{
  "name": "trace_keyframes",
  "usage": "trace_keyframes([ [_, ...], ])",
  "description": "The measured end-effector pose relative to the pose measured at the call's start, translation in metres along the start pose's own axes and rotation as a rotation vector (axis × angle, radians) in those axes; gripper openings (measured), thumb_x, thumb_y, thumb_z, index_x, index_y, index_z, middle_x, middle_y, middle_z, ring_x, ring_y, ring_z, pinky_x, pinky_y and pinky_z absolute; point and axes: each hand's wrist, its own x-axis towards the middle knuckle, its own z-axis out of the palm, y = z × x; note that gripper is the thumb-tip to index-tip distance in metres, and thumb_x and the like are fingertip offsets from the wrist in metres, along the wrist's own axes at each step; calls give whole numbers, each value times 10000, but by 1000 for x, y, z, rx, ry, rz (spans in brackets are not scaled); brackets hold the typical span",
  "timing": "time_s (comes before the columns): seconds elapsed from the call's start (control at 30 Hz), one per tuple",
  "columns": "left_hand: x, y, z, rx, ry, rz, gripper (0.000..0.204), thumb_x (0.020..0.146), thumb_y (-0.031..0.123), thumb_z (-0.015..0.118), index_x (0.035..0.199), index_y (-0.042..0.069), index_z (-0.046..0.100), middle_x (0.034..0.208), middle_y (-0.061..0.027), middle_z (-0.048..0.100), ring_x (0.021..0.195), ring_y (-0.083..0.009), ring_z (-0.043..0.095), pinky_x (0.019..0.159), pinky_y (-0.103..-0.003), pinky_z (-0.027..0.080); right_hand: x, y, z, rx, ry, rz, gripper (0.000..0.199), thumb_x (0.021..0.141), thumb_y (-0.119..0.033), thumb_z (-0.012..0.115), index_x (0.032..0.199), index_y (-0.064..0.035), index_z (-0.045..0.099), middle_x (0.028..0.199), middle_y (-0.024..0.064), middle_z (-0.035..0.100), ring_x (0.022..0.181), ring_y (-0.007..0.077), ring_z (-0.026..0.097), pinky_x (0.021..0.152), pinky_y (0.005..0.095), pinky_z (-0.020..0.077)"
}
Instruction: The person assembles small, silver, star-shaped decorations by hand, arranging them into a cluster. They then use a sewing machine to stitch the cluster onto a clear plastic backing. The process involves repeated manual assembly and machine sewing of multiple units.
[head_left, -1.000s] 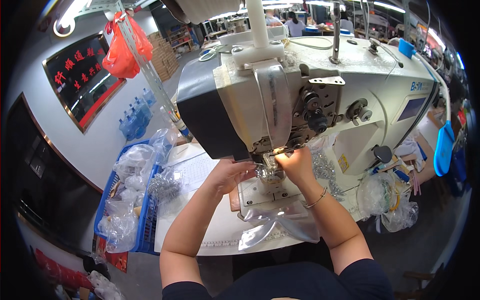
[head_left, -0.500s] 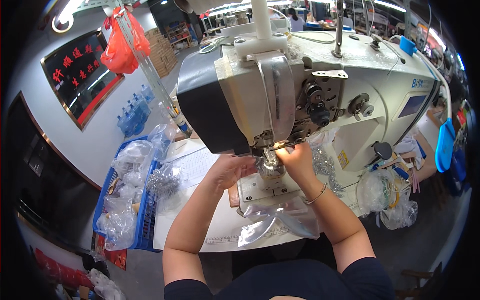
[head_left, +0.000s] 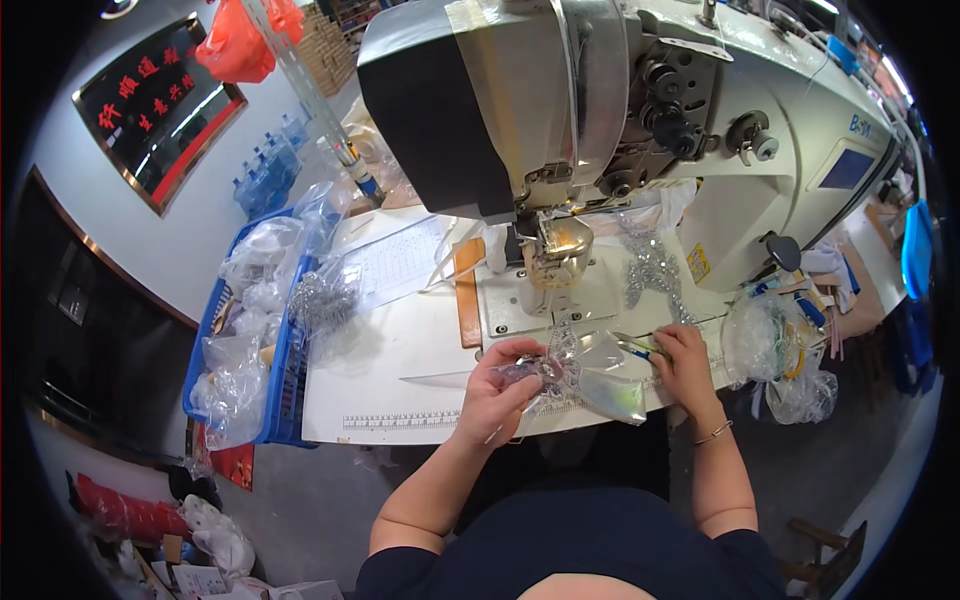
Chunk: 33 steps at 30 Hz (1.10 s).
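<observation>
Just in front of the sewing machine (head_left: 560, 250), my left hand (head_left: 505, 392) pinches a clear, silvery plastic piece (head_left: 608, 392) that spreads to the right over the table's near edge. My right hand (head_left: 688, 368) is closed on small thread snips (head_left: 636, 346), with green and blue on the handle and the blades pointing left toward the plastic. Sparkly silver trim (head_left: 563, 340) runs up from my left hand toward the machine's post. My fingers partly cover the plastic and the snips' handle.
A blue crate (head_left: 290, 375) of clear plastic bags stands at the left, beside a bundle of silver trim (head_left: 325, 300) and a written sheet (head_left: 392, 258). More silver trim (head_left: 650, 270) lies right of the post. Plastic bags (head_left: 765, 345) hang at the table's right side.
Both hands have come down from the needle area toward the table's near edge. My right hand now holds snips, and my left holds the plastic piece. The view has tilted downward.
</observation>
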Motion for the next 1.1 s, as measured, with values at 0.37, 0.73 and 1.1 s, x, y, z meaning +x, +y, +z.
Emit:
trace_keyframes([
  [0.37,-48,-16,2,-2,109,365,381,821,-76,539,1153,57,408,1154,-91,449,1098,-255,514,992,-419,401,-19,5,9,-278,-46,-177,235,693,-21,599,928,-19,598,875,114,590,836,301,563,728,377,479],
  [0.73,-55,-27,-1,-20,174,358,275,846,-67,537,1050,76,421,1155,-105,448,1090,-237,502,953,-376,425,4,-98,8,603,197,-148,333,894,-157,489,1174,13,548,750,116,567,604,240,509,574,322,417],
  [1.1,-59,-25,-1,-137,89,305,268,853,-48,535,1051,89,418,1160,-92,461,1098,-219,501,973,-382,417,7,-124,23,478,-35,-303,312,776,-204,698,1069,-108,658,629,49,441,522,191,460,479,313,379],
])
